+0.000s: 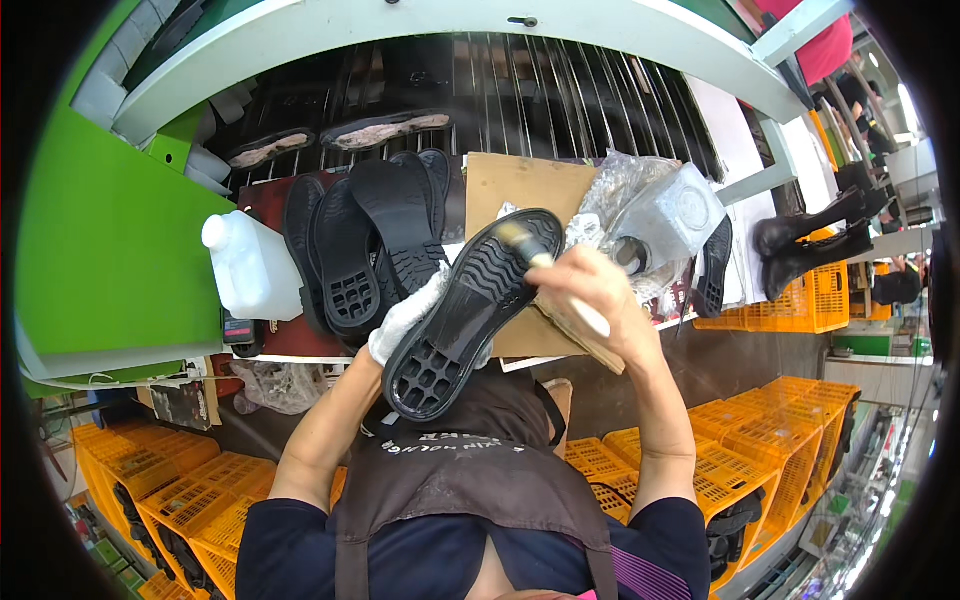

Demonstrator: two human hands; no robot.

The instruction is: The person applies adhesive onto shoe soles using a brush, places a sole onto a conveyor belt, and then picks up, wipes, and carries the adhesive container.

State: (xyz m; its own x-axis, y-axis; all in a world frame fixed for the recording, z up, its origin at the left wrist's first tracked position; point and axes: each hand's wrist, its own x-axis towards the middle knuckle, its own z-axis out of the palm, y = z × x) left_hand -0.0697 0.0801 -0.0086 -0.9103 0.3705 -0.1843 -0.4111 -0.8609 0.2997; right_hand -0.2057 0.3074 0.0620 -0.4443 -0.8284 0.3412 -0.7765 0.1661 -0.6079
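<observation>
A black shoe sole [465, 310] lies tilted in front of me, its inner side with wavy ridges and a grid of hollows facing up. My left hand [412, 312], in a white glove, is closed around its left edge. Bare, my right hand [585, 290] grips a brush [525, 243], whose pale bristles are at the sole's wide upper end; the brush is blurred. Beneath the sole's upper part is a brown cardboard sheet [530, 180]. Several more black soles [350, 260] stand stacked to the left of my left hand.
A white plastic jug [250, 265] stands at the left, and a cut clear plastic container [672, 215] lies on crumpled film at the right. Behind runs a roller conveyor [520, 90] under a pale metal frame [440, 25]. Orange crates [770, 430] are stacked on both sides of me.
</observation>
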